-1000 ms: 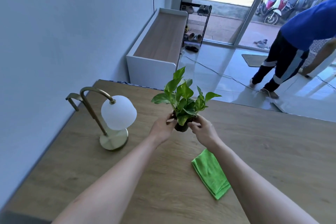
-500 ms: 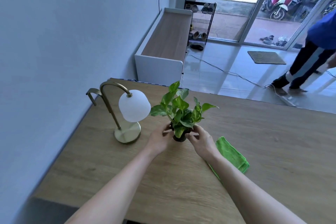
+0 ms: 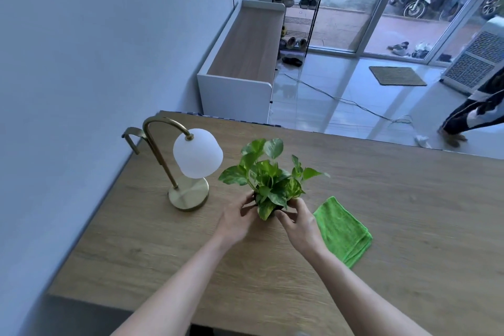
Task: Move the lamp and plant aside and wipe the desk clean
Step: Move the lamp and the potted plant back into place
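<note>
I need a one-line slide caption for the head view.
Both hands, left hand and right hand, grip potted plant between lamp and green cloth.

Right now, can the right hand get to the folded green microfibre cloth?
Probably yes, once free. The right hand is clasped with the left hand around the small potted green plant; the folded green microfibre cloth lies just beside it on the wooden desk, nothing between.

The plant (image 3: 268, 180) has green leaves marbled with pale yellow. The lamp (image 3: 188, 161) is brass-gold with a milky white shade, the cloth (image 3: 343, 229) bright green, the surface (image 3: 409, 213) light wood grain.
</note>
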